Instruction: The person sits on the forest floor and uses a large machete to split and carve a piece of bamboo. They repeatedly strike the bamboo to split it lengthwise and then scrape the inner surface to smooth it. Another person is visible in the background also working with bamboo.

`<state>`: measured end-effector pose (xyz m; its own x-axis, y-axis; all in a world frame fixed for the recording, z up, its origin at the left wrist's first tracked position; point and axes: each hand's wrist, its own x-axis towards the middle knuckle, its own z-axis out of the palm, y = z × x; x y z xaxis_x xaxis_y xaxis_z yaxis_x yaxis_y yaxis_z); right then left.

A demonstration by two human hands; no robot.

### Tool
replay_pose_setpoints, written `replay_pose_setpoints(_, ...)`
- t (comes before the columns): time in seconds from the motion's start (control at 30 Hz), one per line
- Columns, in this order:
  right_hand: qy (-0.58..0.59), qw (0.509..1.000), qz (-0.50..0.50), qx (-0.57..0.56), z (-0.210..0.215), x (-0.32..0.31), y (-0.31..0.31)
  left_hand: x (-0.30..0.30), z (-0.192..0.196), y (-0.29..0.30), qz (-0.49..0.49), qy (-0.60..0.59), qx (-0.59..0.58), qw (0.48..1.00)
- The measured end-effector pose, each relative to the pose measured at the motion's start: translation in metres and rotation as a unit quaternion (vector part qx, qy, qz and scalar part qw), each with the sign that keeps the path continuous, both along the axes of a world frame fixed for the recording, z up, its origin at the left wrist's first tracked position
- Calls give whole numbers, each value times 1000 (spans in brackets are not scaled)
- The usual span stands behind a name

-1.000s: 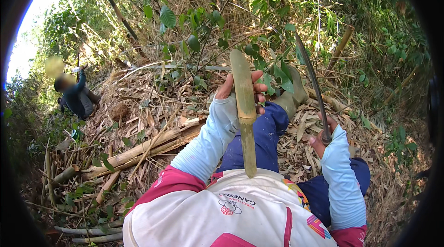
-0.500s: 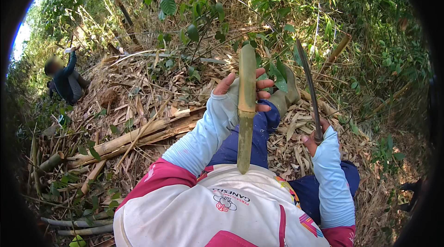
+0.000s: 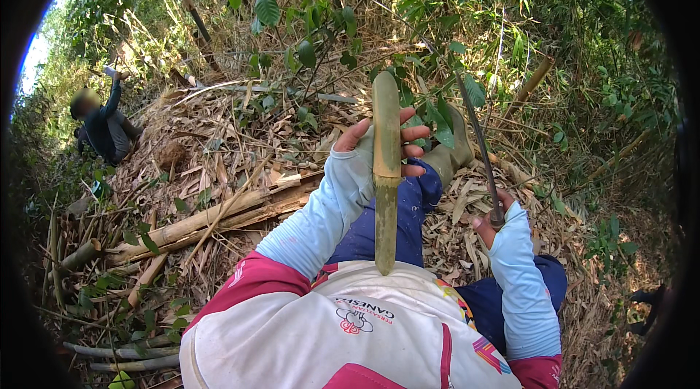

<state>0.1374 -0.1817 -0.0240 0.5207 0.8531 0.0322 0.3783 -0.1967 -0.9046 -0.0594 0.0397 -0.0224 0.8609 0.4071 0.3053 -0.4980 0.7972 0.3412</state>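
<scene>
A greenish piece of bamboo [image 3: 386,134], with one tan joint, stands lengthwise in front of me, its narrow lower end against my shirt [image 3: 292,338]. Behind it my left hand [image 3: 375,145] cradles it in the palm, thumb to one side and fingers stretched out past the other. My right hand [image 3: 496,212] is closed round the handle of a machete [image 3: 479,123], off to the right. Its long, dark, thin blade points up and slightly left, apart from the bamboo. Pale blue sleeves cover both my forearms.
Split bamboo poles [image 3: 197,225] lie on dry leaf litter [image 3: 204,134] at the left. My boot [image 3: 456,141] rests beyond the bamboo piece. Leafy twigs [image 3: 441,115] hang near the blade. Farther off at left, another person [image 3: 106,126] sits with an arm raised.
My right hand has moved slightly left and the machete blade has tilted further left. The bamboo piece has barely shifted in my left hand. The far person's raised hand has moved a little.
</scene>
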Motion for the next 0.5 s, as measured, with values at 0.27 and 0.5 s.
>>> replay_pose_setpoints(0.27, -13, 1000, 6, 3, -1, 2, -1, 1, 1, 1, -9, -4, -4, 1000)
replay_pose_setpoints(0.5, -35, 999, 8, 5, -1, 1, 0, 1, -2, 0, -23, 4, -9, 1000)
